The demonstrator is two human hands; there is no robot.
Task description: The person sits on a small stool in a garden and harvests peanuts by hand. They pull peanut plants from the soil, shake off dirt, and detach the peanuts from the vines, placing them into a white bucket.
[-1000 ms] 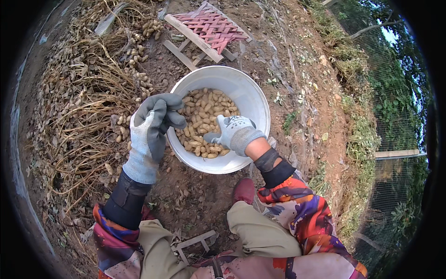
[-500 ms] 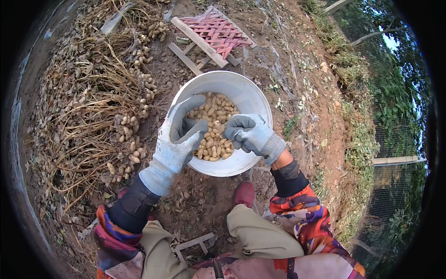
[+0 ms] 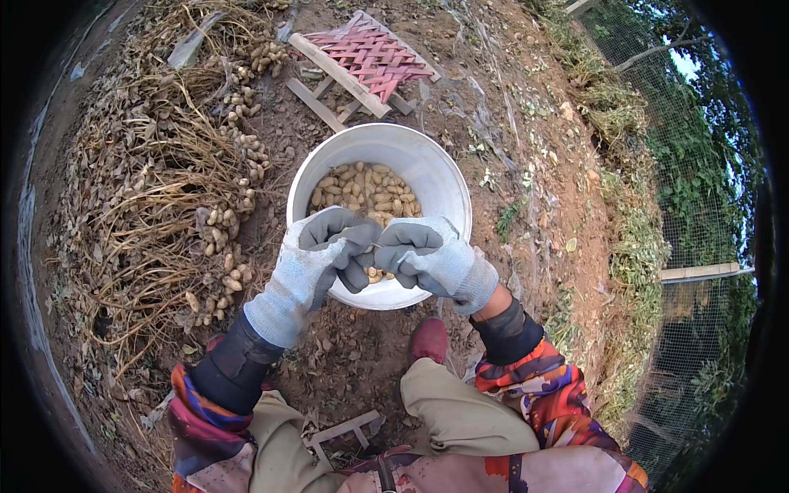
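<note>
A white bucket point(image 3: 457, 197) stands on the soil in front of me, its bottom covered with unshelled peanuts point(image 3: 366, 187). Over its near half, my left hand point(image 3: 308, 263) and my right hand point(image 3: 444, 261), both in grey-coated work gloves, come together with fingertips almost touching. The left fingers are bent into a pinch, and so are the right ones. A thin bit seems to show between the fingertips, too small to name; the gloves hide whatever else they grip.
Pulled peanut plants point(image 3: 156, 214) with pods on their roots lie in a row at the left. Beyond the bucket stands a low folding stool point(image 3: 370, 53) with a red woven seat. Wire mesh fence point(image 3: 694, 214) runs along the right. My red shoe point(image 3: 427, 341) is near the bucket.
My left hand, earlier spread with thumb and fingers apart, has closed and moved in against the right. Both hands have come nearer me, over the bucket's near side. The view has shifted slightly.
</note>
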